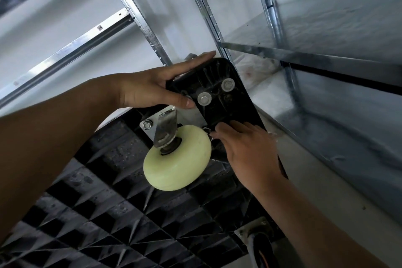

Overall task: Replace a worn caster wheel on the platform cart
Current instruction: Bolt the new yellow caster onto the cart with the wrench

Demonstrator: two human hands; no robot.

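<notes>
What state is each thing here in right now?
platform cart, ribbed underside facing the camera.
caster wheel, mounted in its bracket.
bracket bolt, in place.
left hand, holds the cart's corner.
right hand, fingertips at a fastener beside the wheel; pinching unclear.

Left hand (148, 87) gripping cart corner (219, 104), cream caster wheel (177, 159)
</notes>
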